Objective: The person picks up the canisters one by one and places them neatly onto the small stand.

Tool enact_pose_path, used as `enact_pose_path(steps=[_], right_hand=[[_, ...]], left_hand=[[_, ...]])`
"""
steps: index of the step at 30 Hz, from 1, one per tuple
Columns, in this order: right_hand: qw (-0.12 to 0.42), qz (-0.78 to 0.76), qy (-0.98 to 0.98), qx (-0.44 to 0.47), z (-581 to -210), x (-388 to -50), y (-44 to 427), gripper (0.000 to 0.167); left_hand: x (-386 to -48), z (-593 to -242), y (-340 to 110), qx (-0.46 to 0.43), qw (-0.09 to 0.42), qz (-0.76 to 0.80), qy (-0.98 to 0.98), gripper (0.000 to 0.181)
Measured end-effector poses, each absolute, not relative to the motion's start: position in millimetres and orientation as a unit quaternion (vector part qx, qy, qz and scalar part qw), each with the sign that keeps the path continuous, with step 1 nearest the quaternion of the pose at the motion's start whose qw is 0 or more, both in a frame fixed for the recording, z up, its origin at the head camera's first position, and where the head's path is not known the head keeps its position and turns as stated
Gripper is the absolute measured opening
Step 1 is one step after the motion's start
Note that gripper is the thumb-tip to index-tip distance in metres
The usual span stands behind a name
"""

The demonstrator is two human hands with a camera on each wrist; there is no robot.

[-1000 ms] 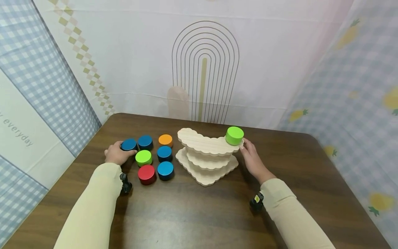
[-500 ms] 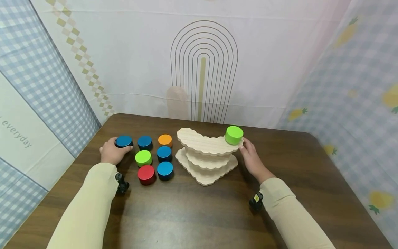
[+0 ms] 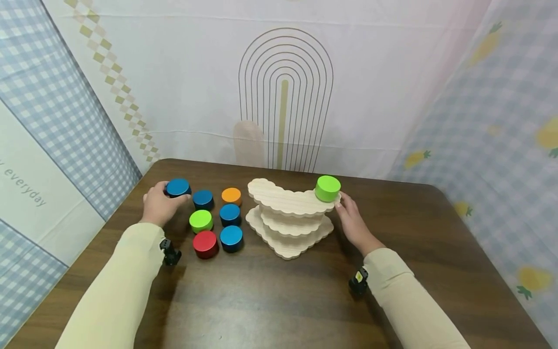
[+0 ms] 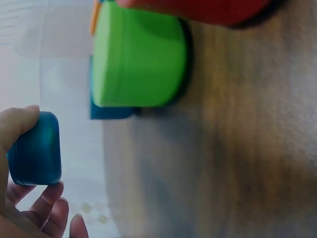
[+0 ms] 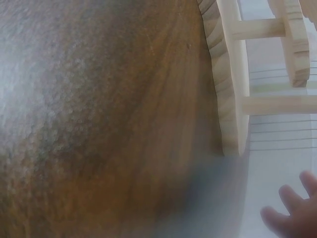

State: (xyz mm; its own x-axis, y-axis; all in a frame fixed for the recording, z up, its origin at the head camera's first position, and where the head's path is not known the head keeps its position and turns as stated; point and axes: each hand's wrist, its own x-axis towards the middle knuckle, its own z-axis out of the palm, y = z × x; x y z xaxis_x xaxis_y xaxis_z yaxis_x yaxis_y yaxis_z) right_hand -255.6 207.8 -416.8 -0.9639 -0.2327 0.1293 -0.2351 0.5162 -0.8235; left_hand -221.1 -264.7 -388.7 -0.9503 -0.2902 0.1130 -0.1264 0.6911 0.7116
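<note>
The left grip (image 3: 159,206) pinches a blue disc (image 3: 178,187); the left wrist view shows it clear above the bench (image 3: 270,300), less plain from the head. The right grip (image 3: 355,225), fingers spread, touches the wooden stand (image 3: 287,203), whose posts (image 5: 282,105) show only in the right wrist view

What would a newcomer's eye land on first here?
Probably the pale wooden tiered stand on the brown table, with a bright green block on its top tier's right end, beside the right hand. Next come the colourful blocks left of the stand, where the left hand grips a blue block.
</note>
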Motion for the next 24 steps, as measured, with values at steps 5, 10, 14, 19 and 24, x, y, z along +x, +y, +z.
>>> enact_pose_path(steps=[5,10,14,19,24], right_hand=[[0.007,0.462,-0.877,0.136,-418,-257,207,0.057],[0.006,0.457,-0.88,0.133,-417,-257,208,0.057],[0.006,0.458,-0.879,0.132,-417,-256,207,0.057],[0.003,0.456,-0.881,0.127,-419,-256,207,0.057],[0.005,0.458,-0.88,0.127,-420,-256,208,0.057]], left_hand=[[-220,-375,-255,0.089,0.101,-0.372,-0.919,0.074],[-219,-360,-240,0.061,0.084,-0.36,-0.927,0.074],[-218,-352,-228,0.047,0.07,-0.354,-0.931,0.075],[-216,-345,-212,0.028,0.061,-0.35,-0.934,0.075],[-216,-338,-196,0.001,0.07,-0.35,-0.934,0.071]])
